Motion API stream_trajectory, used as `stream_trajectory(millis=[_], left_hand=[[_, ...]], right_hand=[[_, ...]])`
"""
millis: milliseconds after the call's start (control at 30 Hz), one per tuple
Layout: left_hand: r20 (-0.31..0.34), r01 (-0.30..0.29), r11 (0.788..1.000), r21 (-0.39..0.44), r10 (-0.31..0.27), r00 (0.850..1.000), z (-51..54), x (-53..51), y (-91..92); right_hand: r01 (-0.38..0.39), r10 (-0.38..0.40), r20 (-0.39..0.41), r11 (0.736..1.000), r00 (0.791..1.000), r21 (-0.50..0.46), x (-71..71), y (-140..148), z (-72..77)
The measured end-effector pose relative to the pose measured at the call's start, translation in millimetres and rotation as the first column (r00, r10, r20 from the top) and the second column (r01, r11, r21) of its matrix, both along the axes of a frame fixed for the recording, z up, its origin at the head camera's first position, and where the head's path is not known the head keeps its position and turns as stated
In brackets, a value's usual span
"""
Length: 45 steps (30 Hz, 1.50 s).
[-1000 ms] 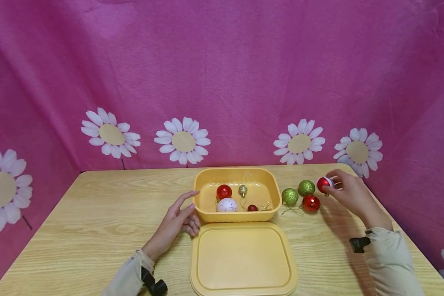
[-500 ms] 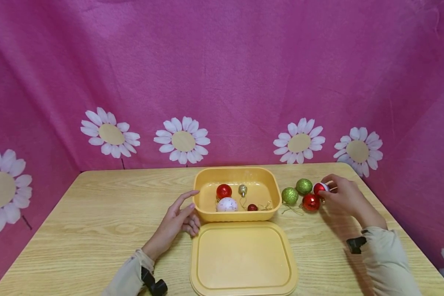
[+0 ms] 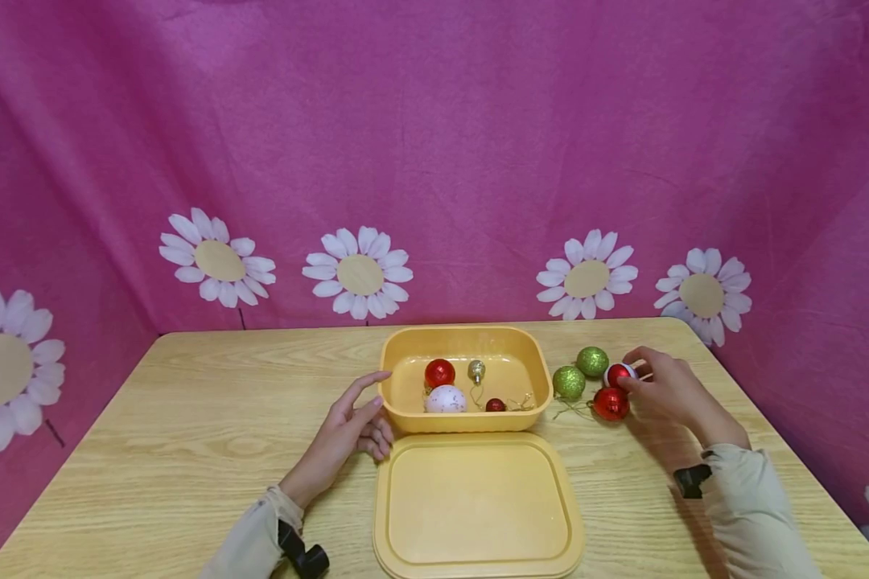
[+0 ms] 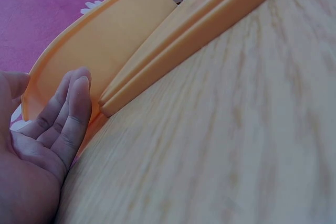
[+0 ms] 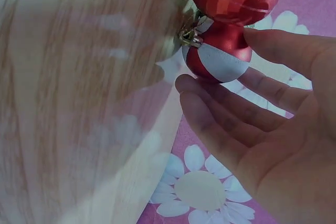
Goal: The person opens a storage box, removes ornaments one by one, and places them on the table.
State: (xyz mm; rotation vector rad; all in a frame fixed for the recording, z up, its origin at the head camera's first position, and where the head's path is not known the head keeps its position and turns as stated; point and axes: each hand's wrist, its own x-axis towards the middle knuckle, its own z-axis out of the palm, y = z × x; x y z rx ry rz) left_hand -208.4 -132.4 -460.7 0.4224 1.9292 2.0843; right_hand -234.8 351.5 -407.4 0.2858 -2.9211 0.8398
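My right hand (image 3: 669,390) pinches a red-and-white Christmas bauble (image 5: 220,56) between thumb and fingers, at the right of the table. That bauble stands beside a shiny faceted red bauble (image 3: 611,404) and a green glitter bauble (image 3: 592,362); a second green bauble (image 3: 569,383) lies near the box. With its fingers loosely extended, my left hand (image 3: 340,438) rests at the left end of the yellow box (image 3: 467,423), index fingertip at the rim. Inside the box are a red bauble (image 3: 439,373), a speckled white one (image 3: 446,399), a small gold one (image 3: 476,370) and a small dark red one (image 3: 496,405).
A yellow lid (image 3: 478,507) lies flat on the wooden table (image 3: 188,450), directly in front of the box. Behind the table hangs a magenta cloth (image 3: 463,161) with white daisies, which also borders both sides.
My right hand has moved left with the red-and-white bauble, bringing it up to the other baubles. The farther green bauble has shifted slightly left. My left hand has stayed put.
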Motion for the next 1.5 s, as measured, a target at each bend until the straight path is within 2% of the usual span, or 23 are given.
stream_trajectory(millis=[400, 833, 1067, 1500], left_hand=[[0.000, 0.000, 1.000, 0.003, 0.000, 1.000, 0.6, 0.6, -0.1], [0.008, 0.009, 1.000, 0.010, -0.009, 1.000, 1.2, 0.7, -0.2], [0.007, 0.013, 1.000, 0.008, -0.013, 1.000, 0.9, 0.2, -0.5], [0.009, 0.005, 1.000, 0.005, -0.005, 1.000, 1.0, 0.6, -0.5]], right_hand=[[0.010, -0.010, -0.003, 1.000, 1.000, 0.028, 1.9, 0.0, 8.0], [0.006, -0.003, -0.099, 0.999, 0.995, 0.032, 9.6, -14.2, 26.2], [-0.032, 0.040, -0.179, 0.998, 0.983, 0.045, 13.8, -25.9, 36.9], [-0.061, 0.062, -0.187, 0.998, 0.980, 0.010, 17.6, -47.5, 42.6]])
